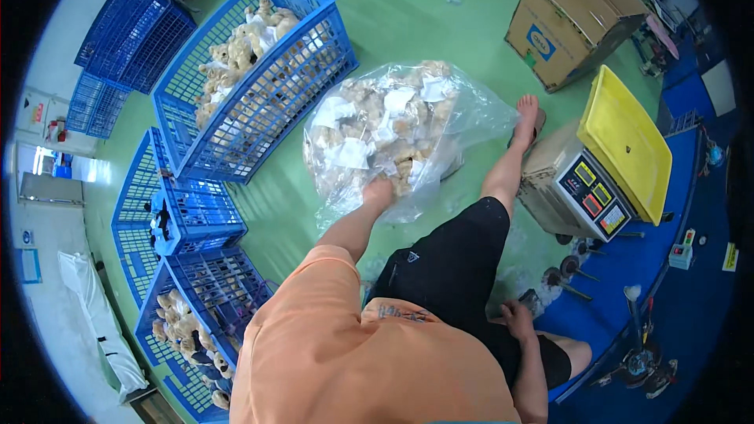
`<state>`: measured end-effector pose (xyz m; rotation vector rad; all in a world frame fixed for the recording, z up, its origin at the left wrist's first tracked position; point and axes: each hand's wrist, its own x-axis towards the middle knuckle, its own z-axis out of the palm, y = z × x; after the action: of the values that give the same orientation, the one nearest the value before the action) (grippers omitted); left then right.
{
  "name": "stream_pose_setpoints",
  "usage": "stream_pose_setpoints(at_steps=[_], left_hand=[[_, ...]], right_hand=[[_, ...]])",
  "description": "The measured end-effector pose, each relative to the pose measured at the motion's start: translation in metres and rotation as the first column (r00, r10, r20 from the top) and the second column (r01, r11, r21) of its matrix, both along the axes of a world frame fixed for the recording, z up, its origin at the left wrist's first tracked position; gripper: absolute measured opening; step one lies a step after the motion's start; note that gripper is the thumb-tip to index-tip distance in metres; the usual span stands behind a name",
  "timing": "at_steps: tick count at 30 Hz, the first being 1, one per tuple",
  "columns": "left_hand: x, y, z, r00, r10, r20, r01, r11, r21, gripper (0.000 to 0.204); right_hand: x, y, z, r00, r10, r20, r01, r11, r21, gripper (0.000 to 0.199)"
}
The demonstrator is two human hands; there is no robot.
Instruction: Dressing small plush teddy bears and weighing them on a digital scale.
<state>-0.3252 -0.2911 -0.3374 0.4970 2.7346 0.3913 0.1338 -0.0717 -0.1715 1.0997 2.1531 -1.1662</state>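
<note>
A large clear plastic bag [475, 114] full of beige plush toys [408, 129] with white tags or patches lies on the green floor in front of me. My left hand [379, 191] reaches into the near side of the bag among the toys. Its fingers are hidden by the toys and the film, so a grip cannot be made out. Low at my side, my right hand [516, 320] rests by my right thigh, its fingers loosely apart with nothing visible in them. A small dark object [532, 302] sits just beyond it at the blue table's edge.
A tall blue crate [314, 39] of similar toys stands front left. More blue crates [208, 216] are stacked at left, one with toys. A cardboard box [550, 27] stands at the far right. Nearer are a scale [577, 196] with a yellow pan [628, 141] and a blue table [620, 283].
</note>
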Motion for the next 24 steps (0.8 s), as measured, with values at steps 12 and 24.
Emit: stream_pose_setpoints(at_steps=[12,24], left_hand=[[-0.021,0.081,0.228,0.972,0.211,-0.108,0.039,0.308,0.951,0.014],[0.116,0.16,0.362,0.566,-0.678,0.468,-0.564,0.095,0.821,0.023]], right_hand=[[-0.051,0.023,0.017,0.943,0.101,-0.316,-0.06,0.989,0.136,0.025],[-0.113,0.03,0.176,0.561,-0.496,-0.663,0.453,0.854,-0.256,0.034]])
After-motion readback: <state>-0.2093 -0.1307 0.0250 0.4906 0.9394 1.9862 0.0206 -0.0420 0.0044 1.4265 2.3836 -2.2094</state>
